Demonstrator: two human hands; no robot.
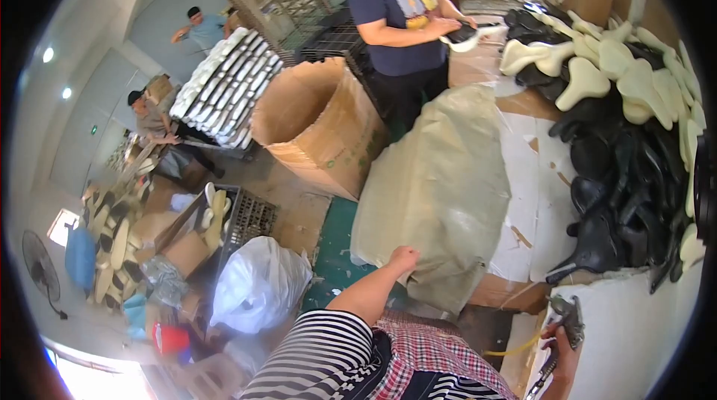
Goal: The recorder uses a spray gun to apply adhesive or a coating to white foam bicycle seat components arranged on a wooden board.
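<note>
My left hand is closed at the near edge of a large grey-green sheet, which drapes in folds over the side of the work table. At the lower right, my right hand grips a grey metal hand tool; its exact kind is not clear. A yellow hose runs close to this hand. Beyond the tool lies a heap of black bicycle saddle pieces, with cream saddle-shaped pads piled behind and beside them.
Across the table a person handles a black and white saddle piece. A tall open cardboard box stands left of the sheet. Nearer are a white plastic bag and a black crate. Two people work near stacked white goods.
</note>
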